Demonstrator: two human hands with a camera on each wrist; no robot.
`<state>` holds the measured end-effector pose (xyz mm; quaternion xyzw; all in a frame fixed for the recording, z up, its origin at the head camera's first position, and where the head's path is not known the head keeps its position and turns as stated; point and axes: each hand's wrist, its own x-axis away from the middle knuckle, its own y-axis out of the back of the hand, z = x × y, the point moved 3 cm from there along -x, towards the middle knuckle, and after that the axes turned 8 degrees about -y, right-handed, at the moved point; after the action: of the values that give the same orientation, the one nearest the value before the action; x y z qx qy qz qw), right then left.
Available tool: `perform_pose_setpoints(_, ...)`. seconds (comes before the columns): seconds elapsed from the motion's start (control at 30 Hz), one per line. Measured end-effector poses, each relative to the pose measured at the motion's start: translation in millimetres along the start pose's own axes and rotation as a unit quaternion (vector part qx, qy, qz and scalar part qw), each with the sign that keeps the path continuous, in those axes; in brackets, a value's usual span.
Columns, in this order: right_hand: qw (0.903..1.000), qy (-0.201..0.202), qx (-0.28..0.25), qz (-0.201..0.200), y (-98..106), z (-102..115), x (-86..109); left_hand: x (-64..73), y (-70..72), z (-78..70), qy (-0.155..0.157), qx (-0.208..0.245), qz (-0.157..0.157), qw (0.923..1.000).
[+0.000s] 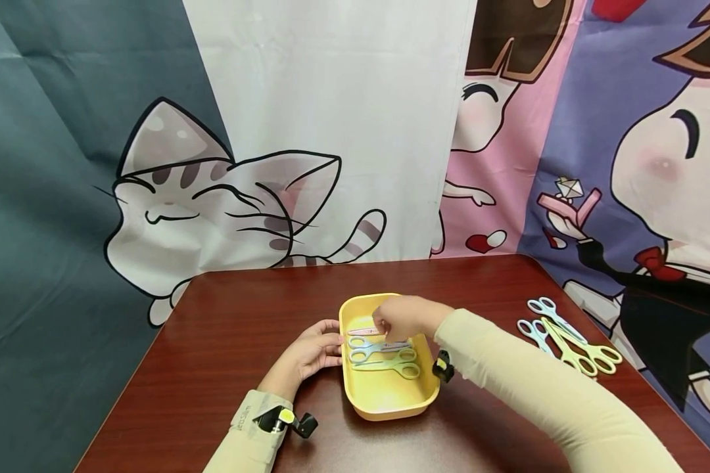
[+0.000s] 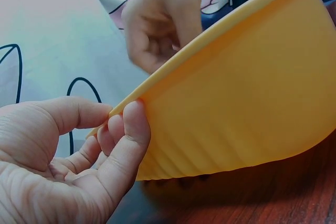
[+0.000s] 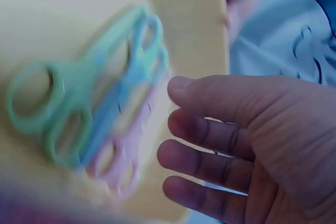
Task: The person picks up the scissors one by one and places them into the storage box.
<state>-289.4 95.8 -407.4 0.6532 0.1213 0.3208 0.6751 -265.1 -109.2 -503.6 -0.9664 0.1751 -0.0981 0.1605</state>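
The pink scissors (image 1: 363, 332) lie at the upper centre of the tray in the head view, their long axis running across the frame, blades pointing left; the handle end is covered there by the right hand (image 1: 407, 316). The right wrist view shows that hand's fingers apart and slightly bent around nothing, the thumb tip near the pink blades.

Next down the frame, the blue scissors (image 1: 381, 347) point the opposite way, handles left and blades right. Below them the green scissors (image 1: 390, 364) have handles right and blades left. All three lie roughly side by side in the yellow tray (image 1: 384, 397), whose own long axis runs from top to bottom of the frame. The left hand (image 1: 309, 349) pinches the tray's left rim between thumb and bent fingers.

At the right of the frame, blue pairs (image 1: 562, 323) point down and right, overlapping yellow-green pairs (image 1: 559, 338) with handles at lower right, on the red-brown table (image 1: 260, 309). A backdrop (image 1: 331, 66) with a drawn cat (image 1: 171, 233) fills the upper frame.
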Motion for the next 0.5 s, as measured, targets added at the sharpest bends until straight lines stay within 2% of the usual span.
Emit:
perform_pose_setpoints(0.13,0.9987,0.007,-0.014,-0.048,15.4,-33.5,12.0,0.6,-0.3,-0.1,-0.004,0.004,0.002,1.0)
perform_pose_setpoints(0.3,0.994,0.005,-0.03,-0.105,25.6,-92.7,34.5,-0.2,-1.5,0.5,-0.003,0.007,0.003,1.0)
perform_pose_setpoints(0.4,0.9911,-0.03,-0.035,-0.124,25.9,-130.9,53.9,-1.0,-2.6,1.3,-0.001,0.007,0.003,1.0)
perform_pose_setpoints(0.5,0.9865,-0.085,-0.037,-0.135,20.4,-169.0,75.5,-1.0,-3.0,1.5,0.0,0.006,0.003,1.0)
